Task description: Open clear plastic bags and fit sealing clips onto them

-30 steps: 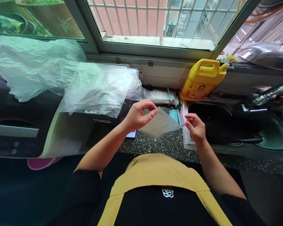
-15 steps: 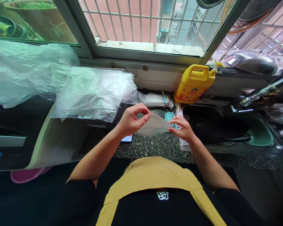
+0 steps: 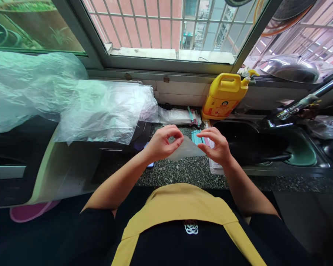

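My left hand (image 3: 162, 143) pinches the left edge of a small clear plastic bag (image 3: 186, 148) above the speckled counter (image 3: 183, 170). My right hand (image 3: 218, 146) has its fingers curled at the bag's right corner and pinches it too. The bag hangs between both hands. Just behind it lie several teal and pink sealing sticks (image 3: 199, 137). A clear plastic box (image 3: 215, 167) sits under my right wrist at the sink's edge.
A yellow jug (image 3: 223, 96) stands by the window wall. Large clear plastic sheets (image 3: 100, 109) cover an appliance on the left. A pack of bags (image 3: 176, 116) lies against the wall. The sink (image 3: 269, 147) with its tap (image 3: 296, 103) is on the right.
My right hand left the clear box, moved left and took hold of the bag's right corner. The left hand kept its pinch. The view tilted slightly.
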Motion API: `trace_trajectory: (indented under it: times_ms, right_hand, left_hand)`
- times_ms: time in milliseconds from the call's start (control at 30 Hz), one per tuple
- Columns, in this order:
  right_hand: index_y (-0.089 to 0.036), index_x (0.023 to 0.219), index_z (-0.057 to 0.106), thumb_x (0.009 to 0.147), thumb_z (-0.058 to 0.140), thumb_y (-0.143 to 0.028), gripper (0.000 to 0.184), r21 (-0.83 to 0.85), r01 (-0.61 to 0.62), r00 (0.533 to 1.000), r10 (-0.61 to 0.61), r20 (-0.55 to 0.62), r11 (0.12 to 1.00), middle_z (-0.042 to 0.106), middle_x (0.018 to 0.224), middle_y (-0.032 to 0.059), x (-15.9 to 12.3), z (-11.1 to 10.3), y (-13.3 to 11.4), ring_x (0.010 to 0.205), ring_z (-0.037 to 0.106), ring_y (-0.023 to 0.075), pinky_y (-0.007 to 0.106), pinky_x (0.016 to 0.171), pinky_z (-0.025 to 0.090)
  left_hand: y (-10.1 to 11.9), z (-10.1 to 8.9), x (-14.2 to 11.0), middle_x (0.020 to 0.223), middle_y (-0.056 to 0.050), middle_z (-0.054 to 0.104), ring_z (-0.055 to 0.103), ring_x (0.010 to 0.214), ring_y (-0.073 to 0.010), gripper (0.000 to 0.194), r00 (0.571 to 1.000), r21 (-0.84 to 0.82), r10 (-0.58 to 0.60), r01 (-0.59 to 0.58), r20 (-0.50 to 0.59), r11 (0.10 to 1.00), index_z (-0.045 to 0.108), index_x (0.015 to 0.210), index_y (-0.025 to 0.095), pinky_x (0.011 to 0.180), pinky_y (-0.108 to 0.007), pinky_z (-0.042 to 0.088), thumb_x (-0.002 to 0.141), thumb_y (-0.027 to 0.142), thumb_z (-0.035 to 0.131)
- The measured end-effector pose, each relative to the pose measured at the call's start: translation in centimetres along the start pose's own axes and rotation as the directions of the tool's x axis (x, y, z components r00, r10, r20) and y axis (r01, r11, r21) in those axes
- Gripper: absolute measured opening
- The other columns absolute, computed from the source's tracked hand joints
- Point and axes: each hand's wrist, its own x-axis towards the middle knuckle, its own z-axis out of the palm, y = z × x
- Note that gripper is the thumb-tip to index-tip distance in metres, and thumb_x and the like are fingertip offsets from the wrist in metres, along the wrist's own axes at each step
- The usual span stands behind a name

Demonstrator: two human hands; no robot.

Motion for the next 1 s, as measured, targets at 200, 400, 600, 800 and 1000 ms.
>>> trace_trajectory:
  times_ms: [200, 400, 600, 800, 1000]
  right_hand:
    - [-0.021, 0.077, 0.062, 0.082, 0.06, -0.027, 0.009, 0.023, 0.113, 0.983, -0.115, 0.143, 0.993, 0.064, 0.074, 0.0024, 2.6, 1.2, -2.9, 0.071, 0.057, 0.0154, 0.032, 0.07, 0.046]
    - [-0.02, 0.068, 0.056, 0.082, 0.056, -0.022, 0.014, 0.101, 0.053, 0.988, -0.067, 0.139, 0.993, 0.06, 0.068, 0.0012, 2.5, 1.0, -2.5, 0.065, 0.055, 0.0131, 0.028, 0.063, 0.045]
    - [-0.019, 0.067, 0.056, 0.08, 0.059, -0.023, 0.014, 0.137, -0.124, 0.992, 0.118, 0.054, 0.983, 0.057, 0.061, -0.0012, 2.3, -0.5, -1.3, 0.057, 0.051, 0.0102, 0.024, 0.055, 0.044]
    - [-0.018, 0.065, 0.058, 0.077, 0.062, -0.028, 0.016, 0.16, -0.246, 0.969, 0.246, 0.019, 0.956, 0.056, 0.059, -0.0018, 2.1, -1.0, -0.2, 0.054, 0.05, 0.0091, 0.023, 0.053, 0.043]
    - [-0.018, 0.066, 0.059, 0.076, 0.063, -0.031, 0.017, 0.168, -0.307, 0.949, 0.314, -0.018, 0.937, 0.054, 0.058, -0.0023, 1.7, -0.6, 0.8, 0.051, 0.048, 0.0085, 0.022, 0.048, 0.041]
  left_hand:
    - [0.4, 1.2, -0.2, 0.067, -0.002, 0.06, 0.054, 0.066, -0.0119, 0.014, 0.999, 0.053, 0.052, -0.052, -0.01, 0.997, 0.059, 0.068, 0.016, 0.063, -0.026, 0.046, 0.081, 0.018, 0.055]
    - [-1.2, -0.2, -2.0, 0.075, -0.004, 0.065, 0.058, 0.071, -0.0137, 0.019, 0.994, -0.038, -0.085, 0.083, -0.064, 0.996, 0.064, 0.084, 0.016, 0.069, -0.028, 0.048, 0.08, 0.035, 0.062]
    - [-4.5, 0.0, -5.0, 0.073, -0.004, 0.065, 0.059, 0.067, -0.0135, 0.042, 0.912, -0.364, -0.391, 0.324, -0.126, 0.873, 0.065, 0.085, 0.015, 0.064, -0.025, 0.048, 0.072, 0.055, 0.066]
    - [-5.3, 2.5, -5.2, 0.064, 0.0, 0.06, 0.054, 0.06, -0.0109, 0.042, 0.805, -0.573, -0.581, 0.422, -0.121, 0.703, 0.065, 0.075, 0.015, 0.06, -0.023, 0.045, 0.059, 0.053, 0.076]
    - [-4.6, 3.3, -4.2, 0.055, 0.003, 0.054, 0.045, 0.052, -0.0076, 0.029, 0.766, -0.568, -0.601, 0.397, -0.228, 0.721, 0.061, 0.062, 0.015, 0.05, -0.02, 0.037, 0.063, 0.042, 0.073]
